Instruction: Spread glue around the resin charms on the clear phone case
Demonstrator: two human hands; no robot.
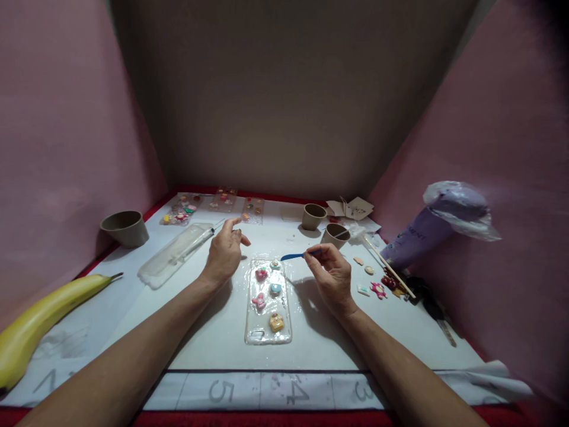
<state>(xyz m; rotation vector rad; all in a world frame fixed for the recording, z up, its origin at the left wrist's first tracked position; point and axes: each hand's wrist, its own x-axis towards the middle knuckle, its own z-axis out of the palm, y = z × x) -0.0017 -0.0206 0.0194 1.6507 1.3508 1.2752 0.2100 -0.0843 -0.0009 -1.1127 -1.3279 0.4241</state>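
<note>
A clear phone case lies flat on the white board, decorated with several small charms, among them a pink bunny charm, a blue round charm and a yellow-brown charm. My right hand pinches a small blue plastic knife; its tip points left, over or beside the charm at the case's top edge. Above the case's top left corner, my left hand is raised with fingers apart and nothing visible in it. Whether the blade touches the case cannot be made out.
At left are a clear plastic tray, a grey-brown cup and a banana. Decorated cases lie at the back. Two more cups, loose charms, a wooden stick and a purple bag are right.
</note>
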